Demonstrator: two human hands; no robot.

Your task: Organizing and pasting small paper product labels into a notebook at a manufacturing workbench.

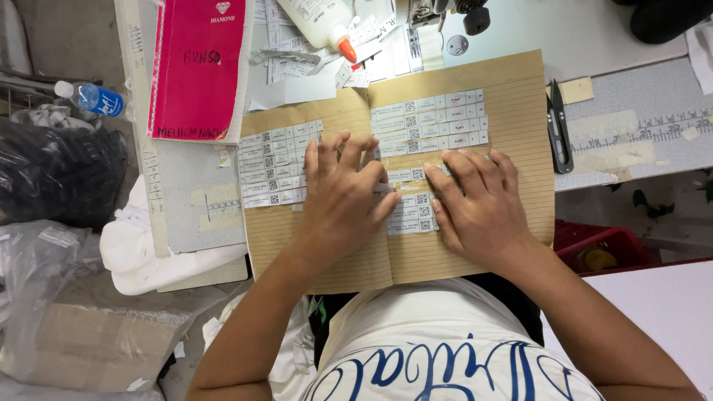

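While hands press down, labels beneath fingertips.

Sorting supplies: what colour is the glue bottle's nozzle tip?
Orange, on the white glue bottle, seen in the head view.

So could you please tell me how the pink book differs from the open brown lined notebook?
The pink book lies closed; the open brown lined notebook is spread flat. The pink one lies untouched, upper left; the brown one bears rows of small labels under both hands. Both rest on the table.
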